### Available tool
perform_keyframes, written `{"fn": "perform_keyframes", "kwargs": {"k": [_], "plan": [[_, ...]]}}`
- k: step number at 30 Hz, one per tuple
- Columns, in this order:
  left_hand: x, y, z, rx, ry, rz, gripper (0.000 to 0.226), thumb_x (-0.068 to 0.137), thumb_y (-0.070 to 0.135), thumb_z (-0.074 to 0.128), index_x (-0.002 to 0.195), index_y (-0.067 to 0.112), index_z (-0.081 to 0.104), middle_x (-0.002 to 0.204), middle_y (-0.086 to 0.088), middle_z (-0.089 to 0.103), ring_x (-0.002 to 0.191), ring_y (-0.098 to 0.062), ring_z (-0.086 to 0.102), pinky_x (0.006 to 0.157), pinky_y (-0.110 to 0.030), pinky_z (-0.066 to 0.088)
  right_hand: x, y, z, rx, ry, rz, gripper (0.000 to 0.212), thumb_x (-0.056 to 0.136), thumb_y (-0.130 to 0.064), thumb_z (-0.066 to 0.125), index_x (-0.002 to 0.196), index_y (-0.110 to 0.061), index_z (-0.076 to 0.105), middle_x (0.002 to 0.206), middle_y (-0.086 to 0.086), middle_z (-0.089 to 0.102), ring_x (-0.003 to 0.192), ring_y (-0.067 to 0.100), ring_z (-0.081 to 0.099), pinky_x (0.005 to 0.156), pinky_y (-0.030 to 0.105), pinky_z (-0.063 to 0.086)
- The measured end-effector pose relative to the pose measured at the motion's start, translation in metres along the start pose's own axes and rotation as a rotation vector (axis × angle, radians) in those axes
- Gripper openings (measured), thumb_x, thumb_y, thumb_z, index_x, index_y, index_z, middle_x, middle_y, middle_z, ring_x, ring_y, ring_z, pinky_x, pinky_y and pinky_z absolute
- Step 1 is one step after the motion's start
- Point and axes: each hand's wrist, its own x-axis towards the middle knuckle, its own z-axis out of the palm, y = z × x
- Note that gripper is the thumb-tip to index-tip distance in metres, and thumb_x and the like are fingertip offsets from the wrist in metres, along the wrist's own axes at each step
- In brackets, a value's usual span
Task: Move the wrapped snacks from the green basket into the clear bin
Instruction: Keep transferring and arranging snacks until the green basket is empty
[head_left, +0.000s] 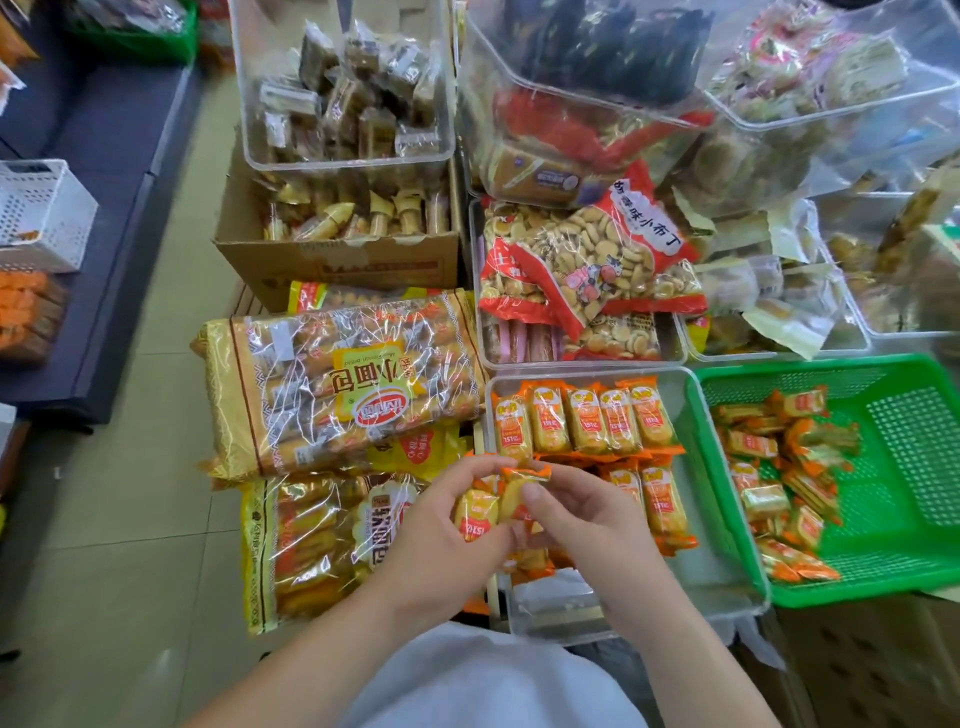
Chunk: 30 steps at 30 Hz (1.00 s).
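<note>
My left hand (447, 535) and right hand (587, 519) meet over the near left part of the clear bin (722, 566), my forearms rising from the bottom edge and converging. Both grip wrapped snacks (511, 493): my left fingers curl round a yellow packet, and my right thumb and fingers pinch the one beside it, so the two packets touch. The wrappers are glossy film, orange at the crimped ends, around small oblong cakes.

In the bin a tidy row (587, 423) of the same snacks lies along the far wall. A second row is partly hidden under my hands, and the bin's near right floor is bare. The green basket (914, 467), stiff plastic mesh, sits against the bin's right wall. A loose pile (779, 467) fills its left half and the right half is open. Large crinkly bags of rolls (337, 389) crowd the bin's left edge.
</note>
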Motion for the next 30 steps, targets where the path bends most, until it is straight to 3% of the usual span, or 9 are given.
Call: {"fn": "perform_keyframes", "kwargs": {"k": [4, 8, 11, 13, 16, 20, 23, 26, 30], "plan": [[0.0, 0.003, 0.013, -0.042, -0.028, -0.003, 0.08, 0.087, 0.012, 0.083, 0.139, 0.061, 0.05, 0.132, 0.015, 0.066, 0.108, -0.007, 0.073, 0.082, -0.029, 0.063, -0.002, 0.002, -0.014, 0.168, 0.104, 0.023, 0.018, 0.093, -0.019, 0.074, 0.11, -0.012, 0.073, 0.099, 0.009, 0.081, 0.092, 0.029, 0.078, 0.08, 0.047, 0.063], [-0.001, 0.004, 0.022, -0.119, 0.116, -0.039, 0.096, 0.09, 0.005, 0.079, 0.154, 0.057, 0.03, 0.119, 0.011, 0.075, 0.095, -0.007, 0.077, 0.072, -0.02, 0.06, 0.004, 0.015, -0.044, 0.219, 0.226, 0.08, 0.033, 0.084, -0.027, 0.086, 0.104, -0.006, 0.07, 0.09, 0.017, 0.078, 0.077, 0.04, 0.072, 0.075, 0.059, 0.057], [-0.009, 0.011, 0.031, -0.142, 0.172, -0.037, 0.091, 0.092, 0.003, 0.075, 0.155, 0.048, 0.027, 0.127, 0.03, 0.05, 0.083, 0.026, 0.062, 0.06, -0.004, 0.051, 0.008, 0.016, -0.063, 0.196, 0.2, 0.115, 0.045, 0.081, -0.015, 0.087, 0.118, -0.012, 0.063, 0.101, 0.019, 0.077, 0.074, 0.037, 0.077, 0.088, 0.071, 0.055], [-0.013, 0.012, 0.036, -0.129, 0.19, -0.056, 0.092, 0.093, 0.004, 0.074, 0.159, 0.043, 0.023, 0.137, 0.028, 0.04, 0.077, 0.039, 0.05, 0.055, 0.001, 0.045, 0.008, 0.016, -0.071, 0.205, 0.151, 0.132, 0.052, 0.085, -0.005, 0.083, 0.129, -0.02, 0.061, 0.115, 0.019, 0.07, 0.082, 0.037, 0.078, 0.086, 0.063, 0.06], [-0.013, 0.007, 0.039, -0.071, 0.199, -0.06, 0.096, 0.092, 0.013, 0.078, 0.158, 0.053, 0.02, 0.149, 0.03, 0.034, 0.102, 0.029, 0.05, 0.064, 0.0, 0.048, 0.01, 0.015, -0.076, 0.168, 0.125, 0.119, 0.032, 0.089, -0.006, 0.078, 0.115, -0.025, 0.074, 0.118, 0.022, 0.067, 0.091, 0.038, 0.077, 0.072, 0.045, 0.065], [-0.011, -0.002, 0.043, -0.023, 0.084, -0.077, 0.099, 0.091, 0.012, 0.079, 0.153, 0.064, 0.021, 0.144, 0.03, 0.052, 0.113, 0.006, 0.065, 0.079, -0.01, 0.054, 0.014, 0.021, -0.073, 0.031, 0.195, 0.063, 0.017, 0.079, -0.012, 0.089, 0.09, -0.012, 0.077, 0.101, 0.016, 0.071, 0.077, 0.034, 0.075, 0.064, 0.053, 0.065], [-0.009, -0.002, 0.048, 0.002, 0.087, -0.077, 0.101, 0.09, 0.017, 0.081, 0.153, 0.067, 0.019, 0.155, 0.032, 0.039, 0.133, -0.001, 0.055, 0.093, -0.016, 0.056, 0.02, 0.034, -0.068, -0.044, 0.282, 0.089, 0.024, 0.074, -0.018, 0.093, 0.085, -0.008, 0.074, 0.094, 0.005, 0.074, 0.067, 0.036, 0.074, 0.06, 0.063, 0.061], [-0.009, -0.003, 0.049, 0.009, 0.102, -0.093, 0.096, 0.092, 0.009, 0.077, 0.155, 0.057, 0.024, 0.136, 0.042, 0.047, 0.111, 0.023, 0.058, 0.079, -0.008, 0.053, 0.029, 0.051, -0.06, -0.243, 0.333, 0.049, 0.029, 0.074, -0.034, 0.092, 0.078, -0.015, 0.07, 0.068, 0.005, 0.072, 0.063, 0.033, 0.071, 0.062, 0.057, 0.061], [-0.012, -0.005, 0.047, 0.015, 0.119, -0.122, 0.093, 0.093, 0.006, 0.076, 0.157, 0.048, 0.024, 0.116, 0.043, 0.061, 0.102, 0.019, 0.064, 0.077, -0.009, 0.054, 0.036, 0.063, -0.057, -0.548, 0.319, -0.013, 0.031, 0.079, -0.048, 0.082, 0.073, -0.023, 0.064, 0.069, -0.006, 0.069, 0.069, 0.017, 0.068, 0.072, 0.045, 0.058]]}}
